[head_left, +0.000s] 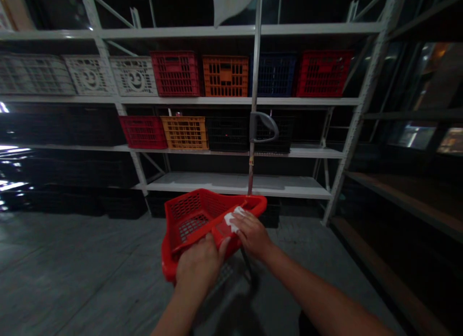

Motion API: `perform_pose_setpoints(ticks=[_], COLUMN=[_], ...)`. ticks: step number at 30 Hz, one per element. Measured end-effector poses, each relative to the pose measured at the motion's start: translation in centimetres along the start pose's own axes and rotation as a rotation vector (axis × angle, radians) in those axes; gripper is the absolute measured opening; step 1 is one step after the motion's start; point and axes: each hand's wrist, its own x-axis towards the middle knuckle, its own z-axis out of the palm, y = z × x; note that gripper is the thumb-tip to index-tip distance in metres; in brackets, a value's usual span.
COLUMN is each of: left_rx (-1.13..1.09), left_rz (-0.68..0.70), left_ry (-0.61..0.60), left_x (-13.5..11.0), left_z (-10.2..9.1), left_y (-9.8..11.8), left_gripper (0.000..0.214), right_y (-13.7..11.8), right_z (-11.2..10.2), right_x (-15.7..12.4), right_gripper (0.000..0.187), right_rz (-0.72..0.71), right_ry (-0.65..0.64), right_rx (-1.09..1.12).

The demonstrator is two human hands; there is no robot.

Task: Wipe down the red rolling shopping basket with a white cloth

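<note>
A red plastic crate [188, 220] is tilted in front of me, its open side turned toward the shelves. My left hand [198, 268] is closed over its near rim and holds it up. My right hand [251, 235] presses a small white cloth [233, 216] against the crate's right wall, fingers curled on the cloth. A metal pole [254, 100] with a grey handle loop stands upright just behind the crate.
White metal shelving [217, 100] fills the wall ahead, carrying white, red, orange, blue and black crates on two levels. A second dark rack [408, 201] runs along the right. Black crates are stacked at the left. The floor [72, 273] is grey concrete.
</note>
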Motion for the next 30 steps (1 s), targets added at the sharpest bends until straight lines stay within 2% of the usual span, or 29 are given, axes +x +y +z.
perform_pose_setpoints(ticks=[4, 8, 10, 12, 17, 20, 23, 27, 30], left_rx=[0.035, 0.030, 0.046, 0.061, 0.071, 0.068, 0.054, 0.041, 0.032], left_rz=[-0.028, -0.003, 0.009, 0.020, 0.023, 0.003, -0.020, -0.030, -0.033], left_ry=[-0.034, -0.057, -0.041, -0.022, -0.003, -0.014, -0.030, -0.041, -0.060], left_x=[0.2, 0.6, 0.9, 1.1, 1.9, 2.5, 3.2, 3.5, 3.5], left_z=[-0.2, 0.1, 0.5, 0.8, 1.2, 1.4, 1.6, 1.7, 1.8], left_y=[-1.9, -3.5, -4.0, -4.5, -5.6, -6.6, -7.7, -8.6, -8.5], left_gripper=[0.057, 0.059, 0.061, 0.061, 0.062, 0.062, 0.062, 0.063, 0.062], right_y=[3.9, 7.1, 7.1, 6.4, 4.1, 3.5, 3.8, 5.9, 7.3], right_z=[-1.9, -3.8, -3.7, -2.8, 0.2, 0.5, -1.0, -4.8, -7.4], right_x=[0.9, 3.1, 4.5, 6.0, 8.3, 8.1, 7.3, 6.7, 6.8], right_gripper=[0.033, 0.027, 0.027, 0.030, 0.043, 0.045, 0.033, 0.019, 0.019], right_rz=[0.107, 0.179, 0.227, 0.272, 0.341, 0.314, 0.211, -0.006, 0.046], right_ry=[-0.109, -0.371, -0.477, -0.529, -0.507, -0.467, -0.483, -0.654, -0.795], right_rx=[-0.073, -0.148, -0.168, -0.160, -0.121, -0.085, -0.011, 0.121, 0.091])
